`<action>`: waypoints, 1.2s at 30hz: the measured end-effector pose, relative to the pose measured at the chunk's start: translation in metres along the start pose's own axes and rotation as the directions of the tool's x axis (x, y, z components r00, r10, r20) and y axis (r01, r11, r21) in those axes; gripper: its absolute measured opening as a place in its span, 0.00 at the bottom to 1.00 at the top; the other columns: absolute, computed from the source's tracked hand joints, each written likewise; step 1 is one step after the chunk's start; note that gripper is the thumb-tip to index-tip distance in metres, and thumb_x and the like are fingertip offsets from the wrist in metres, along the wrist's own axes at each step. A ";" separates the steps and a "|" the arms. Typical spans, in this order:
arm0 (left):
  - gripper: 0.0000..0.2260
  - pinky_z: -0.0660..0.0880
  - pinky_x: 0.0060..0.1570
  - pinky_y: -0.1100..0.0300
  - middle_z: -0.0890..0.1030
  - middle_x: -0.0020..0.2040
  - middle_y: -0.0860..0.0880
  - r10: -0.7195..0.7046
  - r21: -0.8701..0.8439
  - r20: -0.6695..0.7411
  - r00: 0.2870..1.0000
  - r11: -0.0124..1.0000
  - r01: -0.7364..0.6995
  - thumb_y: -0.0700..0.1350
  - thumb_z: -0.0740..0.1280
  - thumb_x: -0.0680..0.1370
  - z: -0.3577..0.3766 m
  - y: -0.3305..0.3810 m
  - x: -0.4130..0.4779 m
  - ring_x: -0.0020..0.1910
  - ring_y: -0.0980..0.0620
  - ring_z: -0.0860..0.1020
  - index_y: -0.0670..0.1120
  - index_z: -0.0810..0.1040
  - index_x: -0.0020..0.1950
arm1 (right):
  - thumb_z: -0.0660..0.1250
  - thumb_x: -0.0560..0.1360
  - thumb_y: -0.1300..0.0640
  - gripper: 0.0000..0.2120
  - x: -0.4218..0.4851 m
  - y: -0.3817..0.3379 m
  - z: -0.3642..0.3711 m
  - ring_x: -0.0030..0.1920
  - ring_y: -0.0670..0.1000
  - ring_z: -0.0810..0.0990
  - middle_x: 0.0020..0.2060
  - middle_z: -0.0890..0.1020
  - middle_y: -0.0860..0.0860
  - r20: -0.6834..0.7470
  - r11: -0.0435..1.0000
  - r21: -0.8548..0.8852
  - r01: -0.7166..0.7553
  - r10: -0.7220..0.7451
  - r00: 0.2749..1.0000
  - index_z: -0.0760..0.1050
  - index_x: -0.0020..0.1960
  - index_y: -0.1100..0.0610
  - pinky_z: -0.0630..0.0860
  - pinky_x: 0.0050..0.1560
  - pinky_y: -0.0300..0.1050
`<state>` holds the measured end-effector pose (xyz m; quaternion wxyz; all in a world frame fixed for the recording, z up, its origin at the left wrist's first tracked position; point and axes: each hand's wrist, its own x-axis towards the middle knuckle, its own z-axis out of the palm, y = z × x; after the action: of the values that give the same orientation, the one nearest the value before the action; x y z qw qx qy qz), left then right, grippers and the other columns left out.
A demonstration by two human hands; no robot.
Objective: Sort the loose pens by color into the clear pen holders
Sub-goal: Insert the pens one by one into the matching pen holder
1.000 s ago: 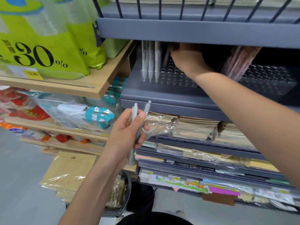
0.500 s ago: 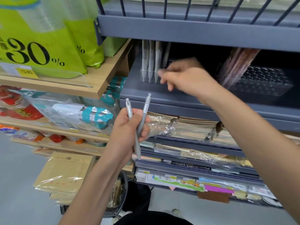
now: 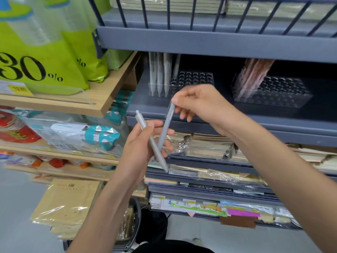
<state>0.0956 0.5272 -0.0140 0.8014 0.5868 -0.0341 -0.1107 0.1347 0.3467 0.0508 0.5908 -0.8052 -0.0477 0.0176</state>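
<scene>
Grey pens (image 3: pixel 162 160): two, crossed, gripped in left hand (image 3: pixel 140 148) | right hand (image 3: pixel 200 105) pinches one's top, below clear holder (image 3: pixel 193 79) | risk: pulling may drag the other loose and drop it.

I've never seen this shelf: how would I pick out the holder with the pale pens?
Find the dark grey shelf below the railed shelf. Two clear holders stand there; take the left holder. Its pale pens stand upright, while the right holder has leaning pink pens.

Two grey pens (image 3: pixel 165 128) lie crossed in the left grip (image 3: pixel 140 152); the right grip (image 3: pixel 200 105) pinches one's top. Clear pen holders (image 3: pixel 193 77) stand beyond and above.
</scene>
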 end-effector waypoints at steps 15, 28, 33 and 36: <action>0.07 0.64 0.22 0.64 0.78 0.38 0.51 0.015 0.095 -0.064 0.998 0.995 -0.009 0.45 0.57 0.86 -0.006 0.000 -0.004 0.23 0.55 0.66 0.46 0.73 0.53 | 0.73 0.73 0.64 0.10 -0.003 -0.008 0.019 0.34 0.52 0.84 0.35 0.84 0.58 0.010 0.963 0.263 -0.053 0.052 0.999 0.76 0.52 0.66 0.82 0.37 0.41; 0.16 0.57 0.18 0.66 0.69 0.31 0.50 -0.024 -0.135 0.017 1.000 0.990 0.026 0.57 0.62 0.79 -0.015 0.008 -0.007 0.21 0.57 0.60 0.44 0.74 0.48 | 0.68 0.75 0.70 0.10 0.026 -0.015 -0.016 0.34 0.46 0.82 0.32 0.84 0.46 -0.636 0.887 0.341 0.312 -0.026 0.771 0.79 0.40 0.57 0.82 0.47 0.46; 0.09 0.58 0.19 0.65 0.70 0.31 0.49 0.028 -0.246 0.029 0.999 0.969 -0.020 0.49 0.55 0.80 -0.021 0.007 -0.010 0.23 0.55 0.60 0.45 0.68 0.47 | 0.66 0.74 0.70 0.15 0.048 -0.012 -0.022 0.41 0.51 0.84 0.35 0.83 0.50 -0.718 0.970 0.123 0.211 -0.060 0.694 0.76 0.34 0.54 0.81 0.53 0.55; 0.06 0.59 0.20 0.64 0.72 0.33 0.48 0.047 -0.200 0.032 0.998 0.979 -0.040 0.48 0.57 0.78 -0.021 0.008 -0.009 0.23 0.54 0.62 0.46 0.68 0.49 | 0.66 0.75 0.64 0.05 0.064 -0.009 -0.017 0.48 0.55 0.83 0.43 0.85 0.56 -0.681 0.993 -0.093 0.076 -0.119 0.723 0.80 0.43 0.63 0.79 0.57 0.51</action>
<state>0.0913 0.5511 -0.0126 0.8576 0.5006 -0.0504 -0.1069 0.1991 0.3391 0.0664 0.5432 -0.7680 0.1306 -0.3131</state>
